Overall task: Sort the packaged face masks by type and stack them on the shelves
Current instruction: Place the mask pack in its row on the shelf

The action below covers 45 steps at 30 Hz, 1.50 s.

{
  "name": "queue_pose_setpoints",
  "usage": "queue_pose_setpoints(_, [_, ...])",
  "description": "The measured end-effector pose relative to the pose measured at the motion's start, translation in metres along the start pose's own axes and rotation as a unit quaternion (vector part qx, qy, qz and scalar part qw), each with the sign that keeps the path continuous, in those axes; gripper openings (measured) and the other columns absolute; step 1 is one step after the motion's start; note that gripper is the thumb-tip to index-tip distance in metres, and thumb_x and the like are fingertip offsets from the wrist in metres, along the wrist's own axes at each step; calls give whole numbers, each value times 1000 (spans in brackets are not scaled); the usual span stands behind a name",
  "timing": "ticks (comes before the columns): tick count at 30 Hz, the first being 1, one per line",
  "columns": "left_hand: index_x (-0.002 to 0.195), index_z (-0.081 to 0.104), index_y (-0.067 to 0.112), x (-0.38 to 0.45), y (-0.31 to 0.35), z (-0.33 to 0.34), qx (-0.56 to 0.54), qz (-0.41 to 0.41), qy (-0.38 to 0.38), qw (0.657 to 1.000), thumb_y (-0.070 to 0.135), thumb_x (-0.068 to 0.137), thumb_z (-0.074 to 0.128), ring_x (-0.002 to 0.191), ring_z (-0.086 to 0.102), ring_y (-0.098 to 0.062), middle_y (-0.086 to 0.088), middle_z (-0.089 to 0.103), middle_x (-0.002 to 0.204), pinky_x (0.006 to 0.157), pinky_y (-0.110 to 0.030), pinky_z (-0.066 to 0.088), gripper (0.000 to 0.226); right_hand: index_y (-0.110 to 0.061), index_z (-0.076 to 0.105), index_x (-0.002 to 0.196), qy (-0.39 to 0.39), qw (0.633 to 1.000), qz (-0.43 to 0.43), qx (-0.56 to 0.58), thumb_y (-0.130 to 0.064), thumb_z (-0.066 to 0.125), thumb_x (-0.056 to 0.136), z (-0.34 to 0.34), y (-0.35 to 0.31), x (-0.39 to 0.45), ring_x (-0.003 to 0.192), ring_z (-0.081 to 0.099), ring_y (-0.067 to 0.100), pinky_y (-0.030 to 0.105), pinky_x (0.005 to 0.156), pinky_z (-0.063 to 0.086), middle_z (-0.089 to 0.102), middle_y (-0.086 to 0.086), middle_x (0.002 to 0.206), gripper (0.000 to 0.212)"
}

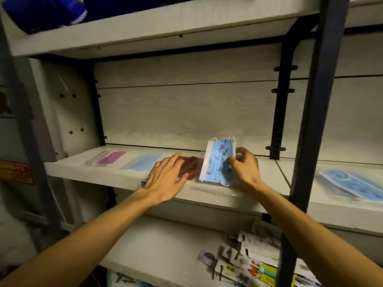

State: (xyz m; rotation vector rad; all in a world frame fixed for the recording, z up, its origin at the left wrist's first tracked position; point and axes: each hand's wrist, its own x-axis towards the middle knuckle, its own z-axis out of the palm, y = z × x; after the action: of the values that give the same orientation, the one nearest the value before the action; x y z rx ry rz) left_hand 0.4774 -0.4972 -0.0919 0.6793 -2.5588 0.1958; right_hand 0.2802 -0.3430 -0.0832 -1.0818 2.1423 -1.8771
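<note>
printed mask pack (pixel 217 160) stands tilted on the shelf (pixel 116 179), pinched by the right hand (pixel 244 168). left hand (pixel 165 179) lies flat, fingers straight, on the red pack (pixel 189 167). pink pack (pixel 108 158) and blue pack (pixel 145 162) lie further left.

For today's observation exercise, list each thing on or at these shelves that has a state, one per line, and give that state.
Left hand: fingers straight, lying flat on the red mask pack.
Right hand: pinching the patterned blue mask pack.
Patterned blue mask pack: held upright, bottom edge at the shelf.
Red mask pack: flat, partly covered.
Pink mask pack: lying flat.
Plain blue mask pack: lying flat.
Blue mask stack: lying on the right-hand shelf.
</note>
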Motion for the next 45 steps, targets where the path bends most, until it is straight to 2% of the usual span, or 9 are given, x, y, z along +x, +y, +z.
queue_pose_setpoints(7, [138, 51, 23, 61, -4, 25, -44, 62, -15, 997, 49, 102, 43, 136, 45, -24, -1, 38, 157, 108, -41, 40, 45, -19, 60, 105, 55, 957, -50, -279, -30, 56, 89, 12, 6, 30, 88, 64, 27, 48, 78, 58, 68, 6, 103, 20])
queue_pose_setpoints(11, [127, 56, 22, 88, 9, 34, -53, 110, -32, 992, 54, 100, 43, 117, 57, -23, 1, 51, 138, 95, -40, 48, 44, -18, 62, 125, 61, 932, -12, -358, -34, 62, 89, 10, 16, 34, 112, 52, 27, 41, 93, 49, 57, 8, 126, 40])
queue_pose_setpoints(21, [101, 58, 26, 107, 13, 50, -80, 165, -86, 979, 69, 98, 27, 98, 56, -19, 1, 62, 112, 82, -37, 42, 53, -12, 52, 129, 132, 861, 43, -490, -54, 70, 86, 9, 16, 39, 120, 49, 29, 39, 99, 44, 54, 11, 132, 64])
queue_pose_setpoints(27, [103, 57, 31, 92, -2, 26, -100, 182, -90, 974, 70, 99, 22, 89, 47, -13, 3, 60, 110, 79, -33, 35, 52, -15, 43, 142, 89, 866, 16, -491, -56, 54, 96, -6, -3, 6, 132, 44, 31, 44, 106, 40, 49, 12, 144, 63])
queue_pose_setpoints(31, [125, 57, 21, 75, 5, 9, -107, 213, -71, 969, 62, 102, 30, 114, 58, -25, -4, 61, 130, 94, -38, 44, 54, -22, 44, 144, 75, 855, -30, -513, -48, 56, 98, -19, -22, -46, 120, 57, 25, 41, 94, 51, 54, 6, 142, 54])
queue_pose_setpoints(34, [138, 50, 18, 61, 24, 1, -148, 226, -32, 962, 57, 102, 39, 127, 54, -26, -5, 57, 141, 102, -37, 43, 54, -26, 57, 130, 92, 829, -50, -549, -42, 55, 99, -39, -30, -93, 88, 69, 14, 25, 73, 53, 72, -4, 115, 35])
queue_pose_setpoints(37, [138, 48, 19, 44, 54, -4, -192, 254, -2, 948, 55, 101, 44, 126, 53, -24, -1, 56, 140, 101, -37, 43, 51, -26, 64, 112, 120, 811, -25, -572, -38, 59, 97, -70, -35, -137, 67, 62, 11, 24, 61, 49, 75, -4, 90, 20])
queue_pose_setpoints(41, [139, 48, 23, 15, 109, -11, -212, 311, -2, 927, 56, 102, 40, 122, 56, -19, 2, 57, 136, 96, -39, 49, 51, -25, 66, 108, 139, 797, 18, -587, -40, 60, 96, -120, -33, -168, 68, 61, 10, 20, 60, 42, 75, -5, 94, 21])
queue_pose_setpoints(45, [134, 51, 23, -5, 167, -18, -191, 390, 2, 901, 55, 102, 42, 114, 59, -19, 2, 59, 128, 91, -40, 53, 46, -22, 61, 125, 158, 767, 30, -621, -45, 55, 97, -170, -15, -181, 92, 65, 15, 22, 66, 42, 71, -3, 115, 36])
